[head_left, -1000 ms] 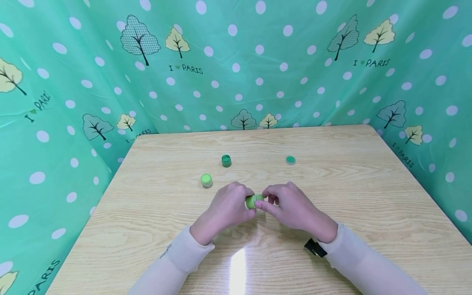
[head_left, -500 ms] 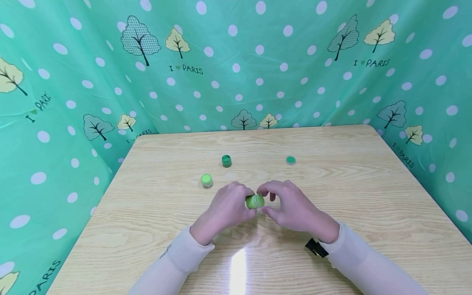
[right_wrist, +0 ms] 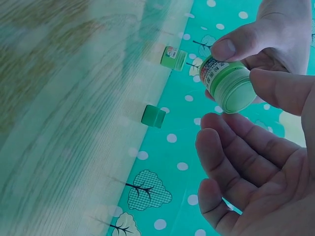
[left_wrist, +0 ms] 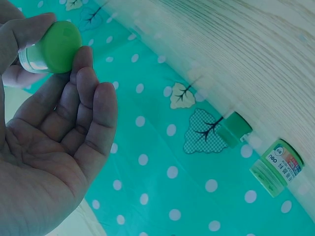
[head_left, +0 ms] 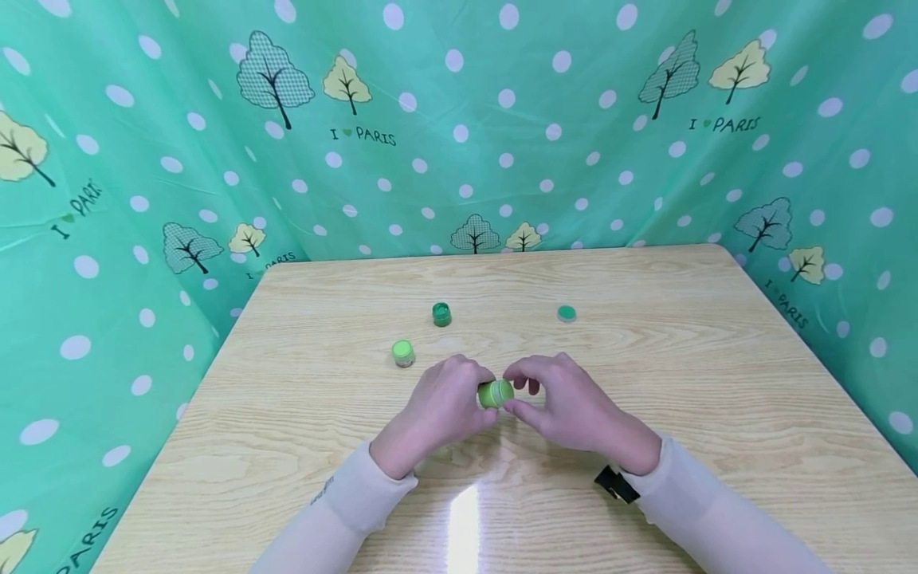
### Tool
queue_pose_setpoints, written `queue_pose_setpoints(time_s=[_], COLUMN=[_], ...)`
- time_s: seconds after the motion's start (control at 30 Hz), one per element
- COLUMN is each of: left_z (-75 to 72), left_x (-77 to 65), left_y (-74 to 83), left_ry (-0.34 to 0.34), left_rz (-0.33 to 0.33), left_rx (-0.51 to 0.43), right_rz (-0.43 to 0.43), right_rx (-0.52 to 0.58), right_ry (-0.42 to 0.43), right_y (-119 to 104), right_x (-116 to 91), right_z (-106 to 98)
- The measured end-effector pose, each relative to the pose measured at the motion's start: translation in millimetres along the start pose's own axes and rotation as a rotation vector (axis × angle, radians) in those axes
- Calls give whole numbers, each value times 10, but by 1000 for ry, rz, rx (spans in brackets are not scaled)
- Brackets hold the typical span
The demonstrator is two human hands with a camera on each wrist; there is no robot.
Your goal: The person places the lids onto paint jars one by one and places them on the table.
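Observation:
My left hand [head_left: 448,399] grips the base of a yellow-green paint jar [head_left: 495,393], tipped on its side above the table, its lid end facing right. Thumb and fingers of my right hand [head_left: 570,402] touch opposite edges of its lid [right_wrist: 238,93] in the right wrist view; the other fingers are loosely bent below. The jar's green bottom [left_wrist: 61,46] shows in the left wrist view. Beyond the hands, a light green paint jar [head_left: 403,353] stands upright with its lid on. Behind it is a dark green jar [head_left: 441,314] with its top uncovered.
A round green lid [head_left: 566,313] lies flat at the back, right of the dark green jar. The wood-grain table [head_left: 287,414] ends at a green dotted curtain [head_left: 459,143] behind and at both sides. Light glares on the table between the forearms.
The right thumb and fingers came off the lid, spread apart from it, then closed back toward its edges. The left hand has kept its grip on the jar. Other things have stayed put.

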State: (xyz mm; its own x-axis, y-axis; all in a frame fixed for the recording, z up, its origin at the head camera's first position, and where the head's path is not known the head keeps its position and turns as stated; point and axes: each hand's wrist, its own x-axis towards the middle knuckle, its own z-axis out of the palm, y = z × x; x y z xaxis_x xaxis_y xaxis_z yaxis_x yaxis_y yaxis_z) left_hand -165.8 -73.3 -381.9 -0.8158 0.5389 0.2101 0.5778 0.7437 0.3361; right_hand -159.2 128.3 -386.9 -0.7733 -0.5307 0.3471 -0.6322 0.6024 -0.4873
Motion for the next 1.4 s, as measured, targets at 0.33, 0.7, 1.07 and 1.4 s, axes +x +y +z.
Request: queue_pose_setpoints(time_s=[0.33,0.7,1.07,1.4], left_z=[23,23,24,50], left_x=[-6,-2,2,8], left_y=[-5,9,16,15], left_ry=[-9,-15,4,-10], left_rz=[5,4,14,7], left_rx=[-2,-7,-9,-22], right_rz=[33,83,20,-20], right_rx=[-18,16,25,17], right_ry=[-25,-48,-9,-6], right_y=[20,18,2,16], right_x=[-6,-6,-22,-26], right_z=[12,-1,-15,20])
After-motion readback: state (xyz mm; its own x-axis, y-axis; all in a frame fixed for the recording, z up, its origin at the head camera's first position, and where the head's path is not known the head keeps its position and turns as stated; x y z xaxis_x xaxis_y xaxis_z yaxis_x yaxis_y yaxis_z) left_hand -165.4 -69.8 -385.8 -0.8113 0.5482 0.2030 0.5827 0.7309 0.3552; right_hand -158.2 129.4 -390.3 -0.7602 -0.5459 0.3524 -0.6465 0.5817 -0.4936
